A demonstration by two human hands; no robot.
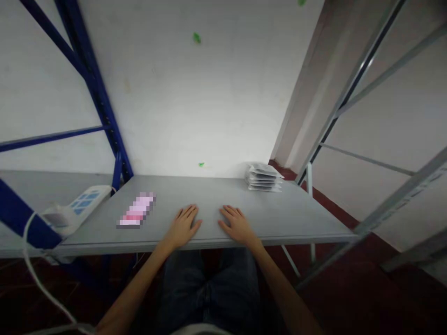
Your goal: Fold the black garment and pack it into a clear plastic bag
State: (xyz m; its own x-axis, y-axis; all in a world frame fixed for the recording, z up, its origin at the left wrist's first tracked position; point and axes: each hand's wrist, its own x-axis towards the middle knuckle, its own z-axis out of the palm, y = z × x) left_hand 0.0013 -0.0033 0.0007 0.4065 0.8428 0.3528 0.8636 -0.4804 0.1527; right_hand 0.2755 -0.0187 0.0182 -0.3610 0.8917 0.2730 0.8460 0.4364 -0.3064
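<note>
My left hand (182,226) lies flat on the grey tabletop (209,193) near its front edge, fingers stretched out and holding nothing. My right hand (236,224) rests palm down a short way to the right, its fingers also extended and nothing in them. To the left of my left hand is a flat pink and white object (138,210), pixelated so that its kind cannot be made out. A stack of thin white packets (264,177) sits at the back right of the table, beyond my right hand and apart from it.
A white power strip (87,201) with a plug and white cable (42,284) lies at the left end. Blue metal posts (101,102) rise on the left, grey frame bars (344,100) on the right. A white wall (209,102) stands behind the table.
</note>
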